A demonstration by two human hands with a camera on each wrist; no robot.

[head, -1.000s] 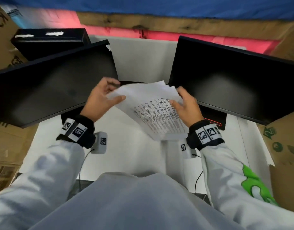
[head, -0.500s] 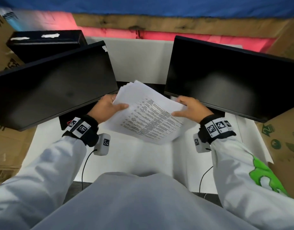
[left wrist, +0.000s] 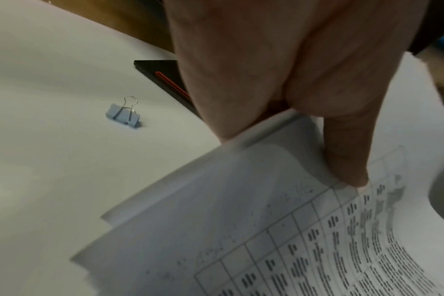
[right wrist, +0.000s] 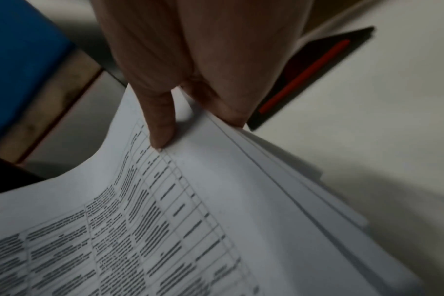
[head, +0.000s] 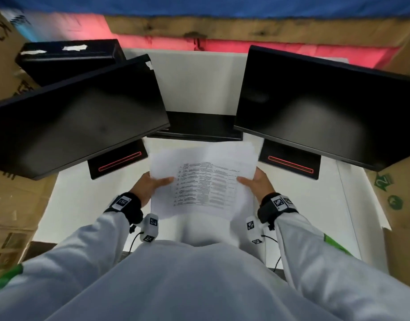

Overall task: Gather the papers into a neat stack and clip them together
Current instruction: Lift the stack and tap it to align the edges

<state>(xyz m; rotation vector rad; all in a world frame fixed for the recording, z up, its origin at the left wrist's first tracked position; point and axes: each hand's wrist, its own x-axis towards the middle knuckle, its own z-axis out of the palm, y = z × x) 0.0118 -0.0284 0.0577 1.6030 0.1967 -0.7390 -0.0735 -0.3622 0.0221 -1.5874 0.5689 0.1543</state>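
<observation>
Above a white desk [head: 88, 200] flanked by two dark monitors [head: 326, 107], the papers [head: 204, 181] are pinched at their side edges by the left hand [head: 148, 185] and right hand [head: 260, 185], edges visibly staggered; squaring is judged unfinished, and the blue binder clip [left wrist: 123, 116], lying left, must then be fetched.

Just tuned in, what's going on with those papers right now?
A person holds the papers up over the white desk, left hand on one side edge, right hand on the other, thumbs on top. The sheets aren't squared yet: edges are staggered in both wrist views. The blue binder clip lies untouched on the desk by the left monitor's base.
</observation>
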